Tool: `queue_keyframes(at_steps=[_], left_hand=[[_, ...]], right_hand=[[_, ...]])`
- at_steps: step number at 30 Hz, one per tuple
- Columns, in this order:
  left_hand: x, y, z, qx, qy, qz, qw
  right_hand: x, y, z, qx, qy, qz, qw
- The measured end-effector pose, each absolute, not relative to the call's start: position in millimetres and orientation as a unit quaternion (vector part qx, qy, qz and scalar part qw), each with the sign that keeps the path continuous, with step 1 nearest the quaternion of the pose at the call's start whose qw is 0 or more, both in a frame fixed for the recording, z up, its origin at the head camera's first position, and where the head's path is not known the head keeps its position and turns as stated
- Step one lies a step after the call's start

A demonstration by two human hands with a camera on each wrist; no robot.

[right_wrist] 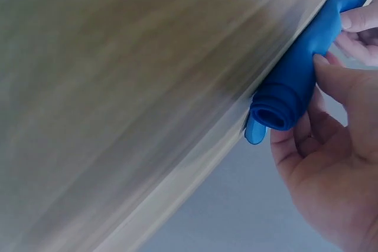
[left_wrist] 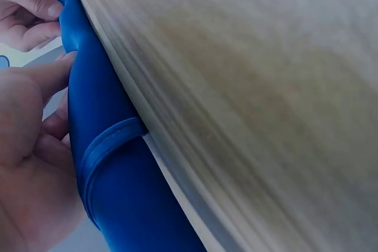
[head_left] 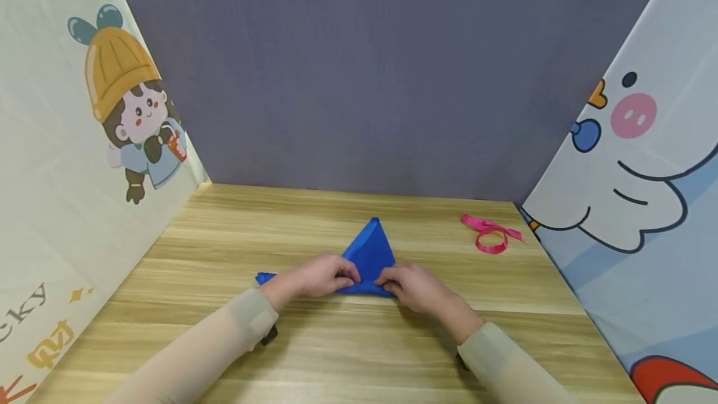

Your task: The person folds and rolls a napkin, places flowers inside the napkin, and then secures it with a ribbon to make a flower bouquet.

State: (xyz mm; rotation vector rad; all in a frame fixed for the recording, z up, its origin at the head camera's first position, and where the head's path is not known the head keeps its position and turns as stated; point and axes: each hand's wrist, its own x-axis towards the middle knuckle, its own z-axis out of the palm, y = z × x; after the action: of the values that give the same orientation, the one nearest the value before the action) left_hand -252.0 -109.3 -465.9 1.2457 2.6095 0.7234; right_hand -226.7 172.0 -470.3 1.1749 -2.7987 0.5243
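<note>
A blue cloth [head_left: 374, 257] lies on the table, its near edge rolled into a tube and its far part a flat triangle pointing away. My left hand [head_left: 325, 274] grips the roll near its middle, thumb on the near side. Just to the right, my right hand [head_left: 416, 287] pinches the roll close to its right end. The left end [head_left: 265, 278] of the roll sticks out past my left wrist. In the left wrist view a folded edge crosses the rolled cloth [left_wrist: 103, 98]. The right wrist view shows the layered, hollow end of the roll [right_wrist: 289, 81].
A loosely looped pink ribbon [head_left: 487, 227] lies at the back right of the wooden table [head_left: 359, 354]. A grey panel [head_left: 359, 73] stands behind the table. Printed cartoon sheets hang at the left [head_left: 50, 142] and right [head_left: 673, 217].
</note>
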Motion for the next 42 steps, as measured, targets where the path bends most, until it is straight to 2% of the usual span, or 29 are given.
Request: queue_keyframes(at_steps=[8, 26, 36, 42], left_hand=[[-249.0, -107.3, -466.7, 0.429, 0.886, 0.173, 0.046], [-246.6, -108.2, -468.3, 0.443, 0.876, 0.186, 0.024], [-247.4, -109.4, -468.9, 0.437, 0.863, 0.249, 0.048], [-249.0, -109.7, -469.6, 0.429, 0.868, 0.246, 0.049]], right_hand=[[-222.8, 169.2, -469.0, 0.388, -0.912, 0.126, 0.044], [-221.5, 169.2, -465.8, 0.387, -0.909, 0.151, 0.022], [-225.9, 169.0, -468.9, 0.370, -0.911, 0.184, 0.012], [-227.4, 169.1, -470.6, 0.384, -0.903, 0.188, 0.037]])
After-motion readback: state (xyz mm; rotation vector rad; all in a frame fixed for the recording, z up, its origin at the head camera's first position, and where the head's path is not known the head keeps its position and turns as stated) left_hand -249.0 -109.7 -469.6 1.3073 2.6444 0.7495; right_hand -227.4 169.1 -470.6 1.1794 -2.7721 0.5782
